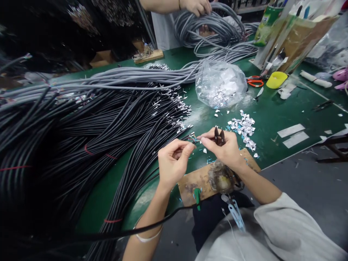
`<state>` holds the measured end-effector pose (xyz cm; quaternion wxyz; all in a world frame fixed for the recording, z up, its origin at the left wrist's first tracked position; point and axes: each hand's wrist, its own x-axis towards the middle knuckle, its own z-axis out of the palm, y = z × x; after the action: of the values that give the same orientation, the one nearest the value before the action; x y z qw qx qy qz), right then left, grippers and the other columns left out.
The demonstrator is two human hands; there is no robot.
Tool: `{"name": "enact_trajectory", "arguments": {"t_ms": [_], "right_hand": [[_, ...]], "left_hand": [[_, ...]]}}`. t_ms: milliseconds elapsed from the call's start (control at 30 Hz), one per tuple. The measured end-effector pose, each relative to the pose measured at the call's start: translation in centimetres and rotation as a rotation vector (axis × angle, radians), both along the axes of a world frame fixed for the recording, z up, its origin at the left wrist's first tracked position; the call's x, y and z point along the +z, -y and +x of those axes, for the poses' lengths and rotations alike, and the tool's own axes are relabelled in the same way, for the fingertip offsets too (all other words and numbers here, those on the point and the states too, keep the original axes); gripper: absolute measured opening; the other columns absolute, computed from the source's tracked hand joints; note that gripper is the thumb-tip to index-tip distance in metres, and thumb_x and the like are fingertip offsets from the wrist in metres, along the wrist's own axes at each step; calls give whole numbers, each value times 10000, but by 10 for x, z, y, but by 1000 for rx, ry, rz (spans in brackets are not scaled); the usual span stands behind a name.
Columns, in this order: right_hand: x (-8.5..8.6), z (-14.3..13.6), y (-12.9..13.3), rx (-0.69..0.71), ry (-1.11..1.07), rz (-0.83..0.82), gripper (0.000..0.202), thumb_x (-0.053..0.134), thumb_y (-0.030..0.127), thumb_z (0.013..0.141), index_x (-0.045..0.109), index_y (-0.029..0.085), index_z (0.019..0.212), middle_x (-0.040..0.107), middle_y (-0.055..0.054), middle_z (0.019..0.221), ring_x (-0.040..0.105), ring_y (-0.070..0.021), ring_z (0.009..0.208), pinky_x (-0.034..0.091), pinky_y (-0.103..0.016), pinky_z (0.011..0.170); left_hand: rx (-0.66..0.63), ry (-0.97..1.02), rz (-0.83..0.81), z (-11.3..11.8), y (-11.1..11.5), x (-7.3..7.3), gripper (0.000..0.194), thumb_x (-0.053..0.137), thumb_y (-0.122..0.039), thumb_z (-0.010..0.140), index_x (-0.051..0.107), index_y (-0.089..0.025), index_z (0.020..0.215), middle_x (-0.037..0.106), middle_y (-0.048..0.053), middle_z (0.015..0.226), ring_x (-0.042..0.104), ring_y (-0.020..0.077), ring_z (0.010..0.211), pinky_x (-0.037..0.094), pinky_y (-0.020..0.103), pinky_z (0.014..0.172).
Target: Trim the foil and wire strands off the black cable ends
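My left hand is closed, thumb against fingers, around the end of a black cable. Thin coloured wires fan out of that end between my two hands. My right hand pinches the wire tips between thumb and forefinger. Dark cutter tips stick up from among my right hand's fingers; the rest of that tool is hidden. Beneath my hands lies a wooden board bearing a stained metal piece.
Bundles of black cables cover the left side, with grey cables behind. A clear bag, foil scraps and orange scissors lie beyond my hands. Another person's hand touches a grey coil.
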<state>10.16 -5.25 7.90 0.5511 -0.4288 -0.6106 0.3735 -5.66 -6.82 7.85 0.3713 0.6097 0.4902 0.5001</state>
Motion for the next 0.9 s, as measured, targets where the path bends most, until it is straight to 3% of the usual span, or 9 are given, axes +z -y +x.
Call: {"name": "enact_trajectory", "arguments": {"t_ms": [233, 367, 433, 567, 700, 900], "right_hand": [[-1, -1, -1, 21, -83, -91, 89, 644, 222, 722, 691, 150, 699, 584, 6, 607, 447, -79, 522, 319, -224, 450], [-3, -2, -5, 216, -183, -252, 116, 641, 261, 721, 659, 147, 707, 480, 59, 494, 357, -51, 434, 289, -212, 419], [-3, -2, -5, 225, -163, -272, 115, 645, 258, 719, 660, 145, 704, 468, 62, 486, 352, -49, 433, 287, -210, 419], [-1, -3, 0, 38, -89, -144, 112, 648, 249, 729, 689, 151, 696, 562, 16, 566, 420, -69, 490, 327, -217, 437], [-1, -3, 5, 28, -34, 14, 100, 666, 249, 737, 722, 174, 771, 588, 5, 628, 443, -74, 498, 332, -221, 426], [-6, -5, 5, -42, 73, 200, 83, 643, 189, 760, 715, 177, 799, 616, 0, 660, 443, -69, 476, 351, -226, 420]], "left_hand": [[-53, -88, 33, 0, -1, 2, 206, 610, -298, 818, 660, -146, 689, 556, 6, 622, 470, 78, 533, 349, 190, 459], [-192, 6, -116, -2, -1, 2, 335, 547, -384, 855, 612, -139, 635, 514, 6, 583, 406, 66, 475, 293, 196, 418], [-242, 93, -203, -3, -1, 2, 383, 529, -435, 856, 579, -137, 620, 472, -8, 544, 344, 52, 430, 251, 194, 390], [-172, 199, -240, -3, -2, 2, 387, 547, -458, 841, 549, -141, 619, 410, -33, 500, 290, 39, 399, 208, 188, 370], [-85, 209, -203, -1, -3, 2, 354, 592, -458, 809, 583, -142, 650, 459, -26, 523, 331, 42, 405, 233, 193, 371], [-88, 204, -195, 0, -2, 0, 335, 604, -438, 807, 608, -139, 656, 493, -23, 542, 353, 39, 415, 253, 192, 380]]}}
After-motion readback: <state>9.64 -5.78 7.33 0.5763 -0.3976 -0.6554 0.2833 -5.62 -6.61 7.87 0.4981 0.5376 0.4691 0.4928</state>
